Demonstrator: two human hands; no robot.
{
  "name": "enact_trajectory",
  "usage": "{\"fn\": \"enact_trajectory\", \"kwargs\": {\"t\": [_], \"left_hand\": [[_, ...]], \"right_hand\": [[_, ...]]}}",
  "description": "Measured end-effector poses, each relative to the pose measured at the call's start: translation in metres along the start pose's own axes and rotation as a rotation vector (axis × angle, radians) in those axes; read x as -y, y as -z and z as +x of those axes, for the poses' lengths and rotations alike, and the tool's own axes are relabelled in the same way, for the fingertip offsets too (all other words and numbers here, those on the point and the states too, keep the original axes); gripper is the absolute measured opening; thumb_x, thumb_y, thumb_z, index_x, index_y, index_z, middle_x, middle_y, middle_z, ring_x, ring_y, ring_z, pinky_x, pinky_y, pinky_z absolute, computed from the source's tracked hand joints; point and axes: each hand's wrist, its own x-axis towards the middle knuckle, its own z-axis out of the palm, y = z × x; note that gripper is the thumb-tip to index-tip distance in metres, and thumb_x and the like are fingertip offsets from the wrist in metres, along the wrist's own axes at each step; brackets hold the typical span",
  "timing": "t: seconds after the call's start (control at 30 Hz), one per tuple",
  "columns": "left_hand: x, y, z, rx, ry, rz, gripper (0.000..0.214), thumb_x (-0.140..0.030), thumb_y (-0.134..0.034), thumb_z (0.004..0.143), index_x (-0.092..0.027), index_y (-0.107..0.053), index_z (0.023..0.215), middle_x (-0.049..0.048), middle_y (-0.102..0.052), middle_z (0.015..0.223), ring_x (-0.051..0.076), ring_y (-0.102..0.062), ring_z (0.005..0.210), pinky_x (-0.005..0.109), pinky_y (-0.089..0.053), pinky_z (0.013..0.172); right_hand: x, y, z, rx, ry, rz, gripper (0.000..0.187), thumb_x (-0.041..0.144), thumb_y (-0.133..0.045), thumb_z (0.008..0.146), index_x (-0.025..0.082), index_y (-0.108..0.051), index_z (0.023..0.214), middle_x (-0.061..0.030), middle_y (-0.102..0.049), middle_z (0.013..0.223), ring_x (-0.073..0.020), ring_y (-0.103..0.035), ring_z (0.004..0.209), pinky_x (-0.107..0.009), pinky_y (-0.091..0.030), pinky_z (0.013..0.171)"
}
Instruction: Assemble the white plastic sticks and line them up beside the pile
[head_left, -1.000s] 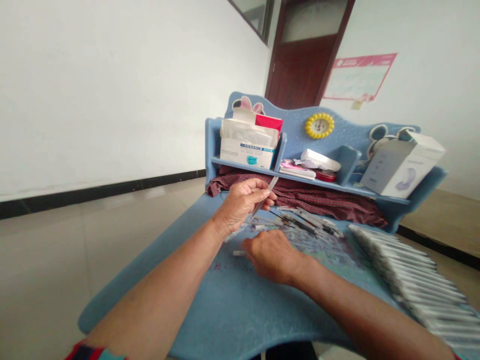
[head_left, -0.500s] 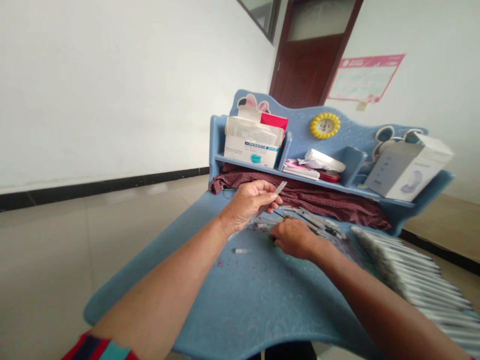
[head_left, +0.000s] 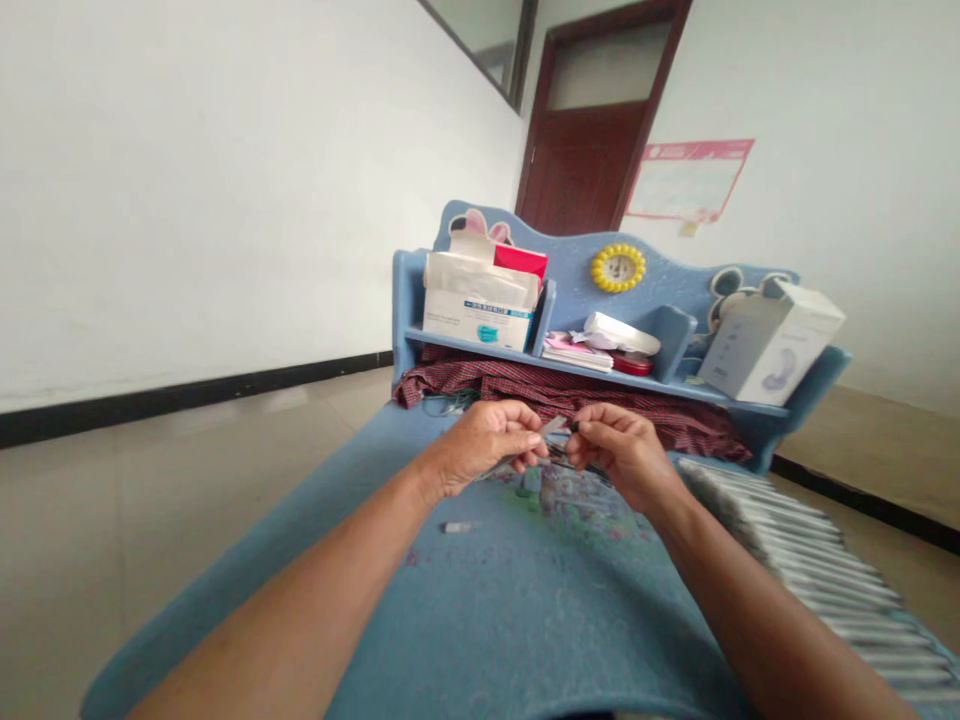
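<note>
My left hand (head_left: 491, 443) is closed around a slim, clear plastic tube (head_left: 553, 427) that looks like a pen barrel. The tube's end sticks out past the thumb toward the right. Close beside that end, my right hand (head_left: 619, 445) pinches a small dark piece (head_left: 575, 427), mostly covered by the fingers, so its kind is unclear. Behind and between the hands lie thin dark and clear pen-like parts (head_left: 556, 455), partly hidden. A short whitish plastic piece (head_left: 456, 527) rests on the blue desk (head_left: 480, 610), nearer to me.
A grey-striped fuzzy cloth (head_left: 817, 570) covers the desk's right side. Red checked fabric (head_left: 517, 385) lies below the shelf. On the shelf are a mask box (head_left: 476, 315), papers (head_left: 576, 352), a red round tin (head_left: 631, 364) and a white box (head_left: 772, 345).
My right hand has risen from the pile of pen parts to beside my left hand, now pinching a small dark piece. The left hand still holds the clear tube. The camera view has shifted.
</note>
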Motion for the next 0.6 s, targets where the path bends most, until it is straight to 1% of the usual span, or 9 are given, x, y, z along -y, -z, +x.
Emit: {"fn": "enact_trajectory", "kwargs": {"t": [0.07, 0.13, 0.27, 0.6], "left_hand": [[0.0016, -0.0010, 0.0002, 0.019, 0.024, 0.015, 0.020, -0.025, -0.064, 0.073, -0.012, -0.054, 0.084, 0.0051, -0.066, 0.072, 0.011, -0.059, 0.059, 0.023, -0.045, 0.055], [0.0030, -0.0016, 0.0007, 0.025, 0.038, 0.023, 0.022, -0.026, -0.065, 0.072, -0.012, -0.054, 0.084, 0.0047, -0.066, 0.071, 0.012, -0.059, 0.060, 0.023, -0.045, 0.054], [0.0049, -0.0021, 0.0021, 0.038, 0.053, 0.043, 0.023, -0.027, -0.065, 0.071, -0.012, -0.054, 0.084, 0.0044, -0.065, 0.071, 0.012, -0.060, 0.060, 0.024, -0.045, 0.054], [0.0015, -0.0043, -0.0003, 0.072, 0.076, 0.104, 0.020, -0.026, -0.062, 0.074, -0.012, -0.053, 0.084, 0.0034, -0.064, 0.069, 0.010, -0.057, 0.057, 0.023, -0.043, 0.053]], "right_hand": [[0.0020, 0.0024, -0.0014, -0.008, 0.031, 0.145, 0.015, 0.026, -0.063, 0.071, 0.016, -0.056, 0.081, -0.0019, -0.065, 0.060, -0.0128, -0.058, 0.049, -0.025, -0.046, 0.049], [0.0026, 0.0018, -0.0029, 0.017, 0.034, 0.200, 0.014, 0.025, -0.064, 0.071, 0.016, -0.057, 0.081, -0.0021, -0.066, 0.060, -0.0130, -0.059, 0.050, -0.025, -0.047, 0.050], [0.0006, -0.0010, -0.0059, 0.057, 0.020, 0.217, 0.012, 0.023, -0.064, 0.072, 0.016, -0.058, 0.079, -0.0030, -0.067, 0.061, -0.0127, -0.059, 0.049, -0.025, -0.047, 0.050], [-0.0052, -0.0027, -0.0078, 0.056, 0.026, 0.216, 0.012, 0.023, -0.063, 0.073, 0.015, -0.059, 0.081, -0.0028, -0.067, 0.061, -0.0126, -0.059, 0.049, -0.025, -0.047, 0.049]]}}
